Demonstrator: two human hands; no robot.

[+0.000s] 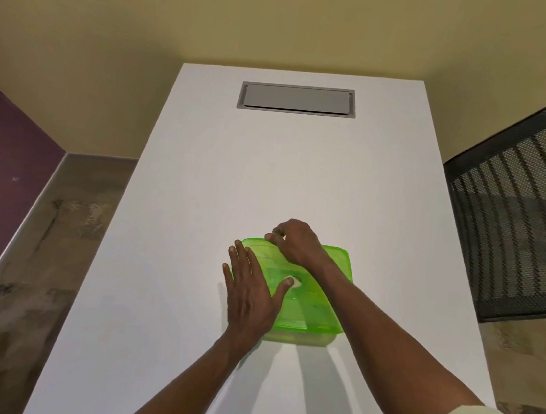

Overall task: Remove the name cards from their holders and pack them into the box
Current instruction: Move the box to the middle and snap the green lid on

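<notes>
Both hands [250,293] press the box [308,300] (lid on).

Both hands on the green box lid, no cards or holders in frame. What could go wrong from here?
1. The left hand lies flat on the lid while the right hand works its far edge; if the right pries upward, the left may pin it shut.
2. The green box sits on a smooth white table; it could slide away.
3. No name cards show, so whether they are packed cannot be checked.
</notes>
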